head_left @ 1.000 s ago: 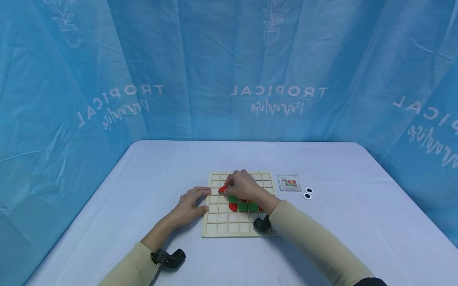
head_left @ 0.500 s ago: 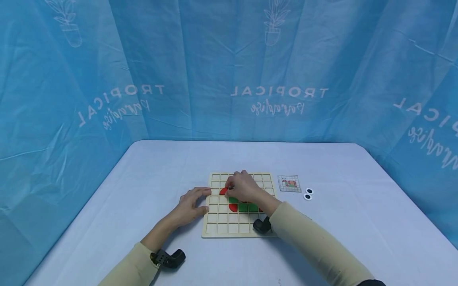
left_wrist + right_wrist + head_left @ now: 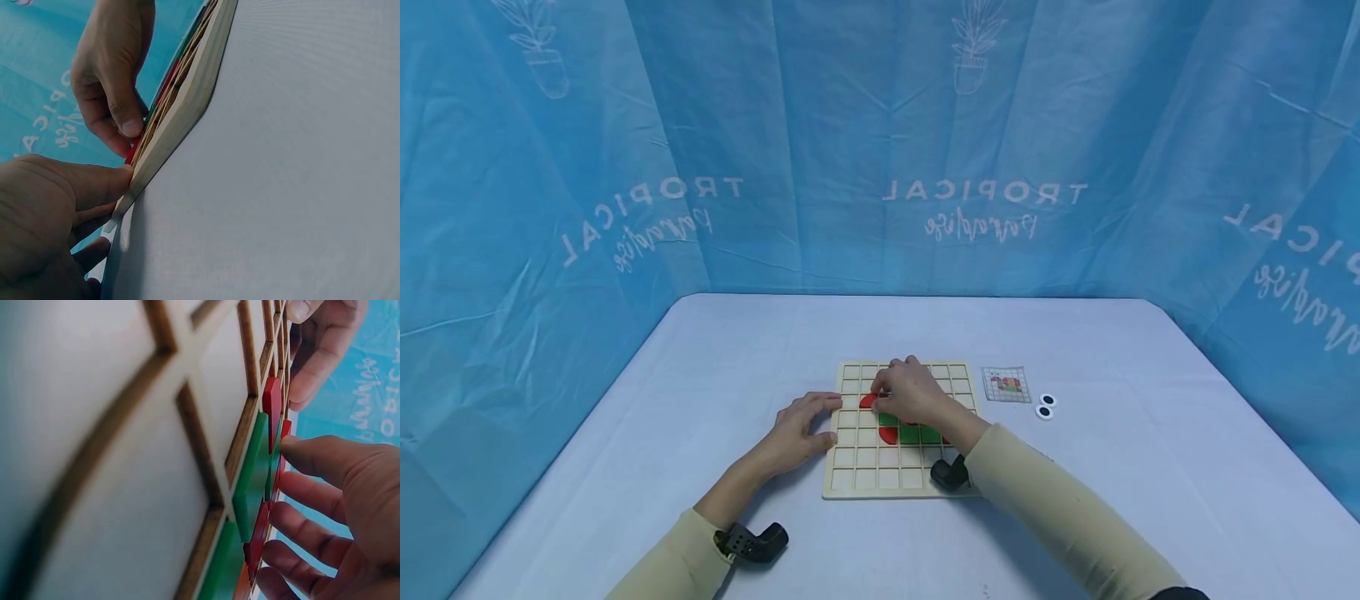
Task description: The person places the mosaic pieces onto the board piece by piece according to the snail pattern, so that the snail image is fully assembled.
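Observation:
A wooden grid board (image 3: 865,479) lies on the table with red and green tiles in its cells. My right hand (image 3: 913,392) reaches over it and pinches a rounded red tile (image 3: 868,401) at the upper left, thumb and fingers at the tile's edge. Below that sit a green tile (image 3: 908,435) and another red tile (image 3: 888,436); the forearm hides part of the pattern. My left hand (image 3: 797,429) rests against the board's left edge, thumb and fingers extended and touching it. In the right wrist view the red tile (image 3: 285,429) meets my thumb.
Right of the board lies a small pattern card (image 3: 1007,384) with a coloured picture on a grid. Beside the card are two white discs with black centres (image 3: 1045,412). White cloth covers the table (image 3: 760,342), and a blue printed curtain (image 3: 850,125) encloses it.
The red tile under my right fingers has shifted slightly right and toward me, now sitting lower in its cell. My left hand stays at the board's edge.

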{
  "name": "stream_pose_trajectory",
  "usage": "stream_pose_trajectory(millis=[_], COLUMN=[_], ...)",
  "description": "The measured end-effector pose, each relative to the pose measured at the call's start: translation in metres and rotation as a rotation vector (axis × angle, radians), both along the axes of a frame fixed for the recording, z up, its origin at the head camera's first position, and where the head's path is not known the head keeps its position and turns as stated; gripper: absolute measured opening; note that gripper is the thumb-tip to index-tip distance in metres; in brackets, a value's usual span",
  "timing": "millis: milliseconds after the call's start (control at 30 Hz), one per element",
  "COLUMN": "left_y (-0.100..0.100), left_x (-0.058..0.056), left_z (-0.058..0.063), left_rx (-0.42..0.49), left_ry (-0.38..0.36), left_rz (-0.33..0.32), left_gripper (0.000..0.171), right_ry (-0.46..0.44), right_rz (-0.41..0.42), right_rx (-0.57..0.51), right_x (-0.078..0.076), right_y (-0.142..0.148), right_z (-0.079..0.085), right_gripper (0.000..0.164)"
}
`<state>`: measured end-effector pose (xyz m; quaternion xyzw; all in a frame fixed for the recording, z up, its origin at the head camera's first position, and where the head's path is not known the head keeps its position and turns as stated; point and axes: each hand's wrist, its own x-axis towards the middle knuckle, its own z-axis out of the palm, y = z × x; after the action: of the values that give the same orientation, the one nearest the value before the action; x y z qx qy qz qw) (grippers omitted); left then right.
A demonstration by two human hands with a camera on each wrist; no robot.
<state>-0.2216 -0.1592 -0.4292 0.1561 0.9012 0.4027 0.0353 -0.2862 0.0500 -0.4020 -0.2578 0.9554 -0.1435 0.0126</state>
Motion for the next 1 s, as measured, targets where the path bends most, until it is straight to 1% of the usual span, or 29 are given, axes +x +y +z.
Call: stream_pose_trajectory(millis=[167, 400, 500, 600, 700, 800, 900, 1000], left_y=[-0.002, -0.002, -0.001, -0.001, 0.0, 0.001, 0.001, 0.0], left_x=[0.0, 0.001, 0.0, 0.0, 0.0, 0.0, 0.0, 0.0], left_z=[0.0, 0.0, 0.0, 0.0, 0.0, -0.001, -0.001, -0.001], left_rx=[-0.006, 0.0, -0.003, 0.004, 0.009, 0.007, 0.005, 0.001], left_ry=[0.023, 0.02, 0.013, 0.004, -0.002, -0.003, -0.005, 0.0], left_rz=[-0.016, -0.02, -0.017, -0.014, -0.005, 0.01, 0.016, 0.017], left_gripper=[0.048, 0.048, 0.048, 0.048, 0.048, 0.048, 0.049, 0.049], right_ry=[-0.014, 0.023, 0.019, 0.011, -0.004, -0.005, 0.006, 0.012], right_rz=[0.004, 0.01, 0.005, 0.01, 0.0, -0.034, -0.09, -0.155], right_rx=[-0.005, 0.056, 0.048, 0.007, -0.061, -0.123, -0.16, -0.178], right_x=[0.001, 0.0, 0.001, 0.002, 0.005, 0.01, 0.015, 0.019], right_y=[-0.001, -0.005, -0.003, 0.005, 0.017, 0.037, 0.063, 0.097], right_z=[0.001, 0.0, 0.001, 0.004, 0.011, 0.019, 0.024, 0.025], right_gripper=[0.023, 0.02, 0.024, 0.028, 0.029, 0.028, 0.028, 0.029])
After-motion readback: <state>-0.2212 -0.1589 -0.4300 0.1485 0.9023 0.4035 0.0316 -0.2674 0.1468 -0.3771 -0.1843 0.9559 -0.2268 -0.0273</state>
